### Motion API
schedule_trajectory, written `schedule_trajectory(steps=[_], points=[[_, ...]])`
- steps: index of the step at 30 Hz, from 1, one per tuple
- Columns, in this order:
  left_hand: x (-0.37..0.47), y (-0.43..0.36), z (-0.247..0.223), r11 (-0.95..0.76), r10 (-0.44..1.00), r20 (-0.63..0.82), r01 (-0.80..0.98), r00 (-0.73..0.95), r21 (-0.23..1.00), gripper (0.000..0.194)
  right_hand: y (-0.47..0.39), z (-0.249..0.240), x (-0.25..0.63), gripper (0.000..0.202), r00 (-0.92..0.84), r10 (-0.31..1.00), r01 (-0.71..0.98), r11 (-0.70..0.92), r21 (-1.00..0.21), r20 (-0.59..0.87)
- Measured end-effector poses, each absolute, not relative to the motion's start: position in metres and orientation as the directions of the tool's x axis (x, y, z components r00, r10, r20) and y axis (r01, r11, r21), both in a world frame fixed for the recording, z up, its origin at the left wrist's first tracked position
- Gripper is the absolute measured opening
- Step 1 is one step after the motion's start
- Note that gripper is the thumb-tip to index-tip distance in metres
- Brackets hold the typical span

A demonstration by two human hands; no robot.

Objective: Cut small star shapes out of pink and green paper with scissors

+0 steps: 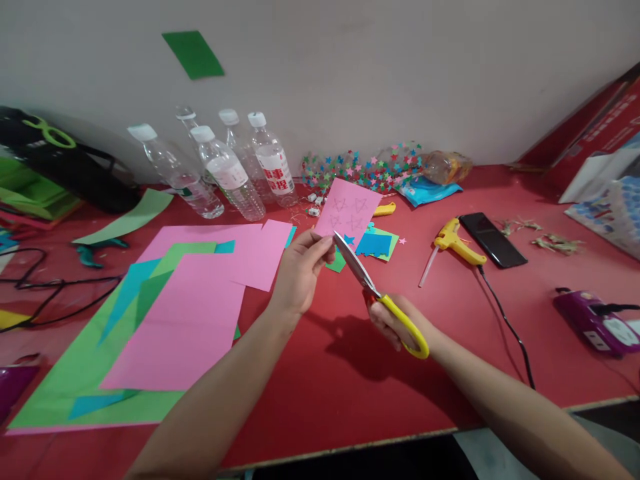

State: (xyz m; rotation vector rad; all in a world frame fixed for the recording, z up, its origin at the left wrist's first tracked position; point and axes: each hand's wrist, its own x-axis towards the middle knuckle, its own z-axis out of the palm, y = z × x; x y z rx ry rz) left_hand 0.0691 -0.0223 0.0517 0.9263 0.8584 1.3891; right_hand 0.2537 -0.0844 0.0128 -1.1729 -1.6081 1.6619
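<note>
Black phone [493, 240], purple power socket [590, 320]

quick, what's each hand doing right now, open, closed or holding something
Left hand: closed, pinching the star-marked pink paper at its lower edge.
Right hand: closed around the yellow-handled scissors.

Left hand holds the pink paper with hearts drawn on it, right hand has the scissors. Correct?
Not quite. In the head view, the pink paper has stars drawn on it, not hearts. The left hand does hold it, and the right hand has the scissors.
</note>
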Motion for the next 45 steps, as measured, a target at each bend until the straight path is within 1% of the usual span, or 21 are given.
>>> schedule_trajectory(steps=[3, 7, 10, 13, 16, 18, 20, 24, 29, 32, 40, 45], points=[[0.070, -0.023, 0.053, -0.085, 0.996, 0.075, -0.397, -0.041, 0.914, 0.013, -0.085, 0.013, 0.253, 0.047, -0.447, 0.868, 0.192, -0.142, -0.971, -0.215], [0.067, -0.021, 0.051, -0.181, 0.983, 0.160, -0.295, -0.093, 0.938, 0.013, -0.084, 0.011, 0.255, 0.047, -0.456, 0.862, 0.198, -0.145, -0.969, -0.222], [0.063, -0.019, 0.050, -0.269, 0.961, 0.254, -0.155, -0.108, 0.951, 0.015, -0.083, 0.011, 0.259, 0.051, -0.480, 0.853, 0.215, -0.114, -0.970, -0.206], [0.057, -0.018, 0.052, -0.356, 0.927, 0.358, 0.038, -0.112, 0.934, 0.014, -0.082, 0.012, 0.263, 0.054, -0.490, 0.851, 0.231, -0.083, -0.969, -0.189], [0.051, -0.016, 0.056, -0.395, 0.912, 0.406, 0.143, -0.058, 0.907, 0.012, -0.081, 0.012, 0.264, 0.055, -0.487, 0.855, 0.238, -0.067, -0.969, -0.179], [0.048, -0.015, 0.059, -0.398, 0.916, 0.401, 0.143, 0.007, 0.906, 0.011, -0.080, 0.012, 0.265, 0.055, -0.501, 0.848, 0.242, -0.051, -0.969, -0.170], [0.046, -0.013, 0.061, -0.369, 0.929, 0.365, 0.110, 0.058, 0.923, 0.010, -0.079, 0.012, 0.265, 0.054, -0.511, 0.841, 0.248, -0.053, -0.967, -0.177], [0.044, -0.012, 0.062, -0.298, 0.952, 0.295, 0.032, 0.084, 0.954, 0.012, -0.080, 0.010, 0.266, 0.052, -0.525, 0.829, 0.246, -0.071, -0.967, -0.194], [0.042, -0.012, 0.064, -0.238, 0.964, 0.240, -0.032, 0.116, 0.971, 0.010, -0.081, 0.011, 0.268, 0.052, -0.540, 0.820, 0.260, -0.050, -0.964, -0.189], [0.041, -0.012, 0.066, -0.241, 0.960, 0.244, -0.036, 0.136, 0.970, 0.012, -0.081, 0.011, 0.269, 0.050, -0.546, 0.810, 0.266, -0.075, -0.961, -0.214], [0.038, -0.012, 0.066, -0.259, 0.952, 0.262, -0.038, 0.157, 0.965, 0.013, -0.082, 0.009, 0.269, 0.051, -0.568, 0.803, 0.209, -0.072, -0.975, -0.181], [0.036, -0.011, 0.067, -0.273, 0.949, 0.270, -0.007, 0.162, 0.962, 0.013, -0.083, 0.010, 0.268, 0.050, -0.545, 0.812, 0.223, -0.100, -0.970, -0.209]])
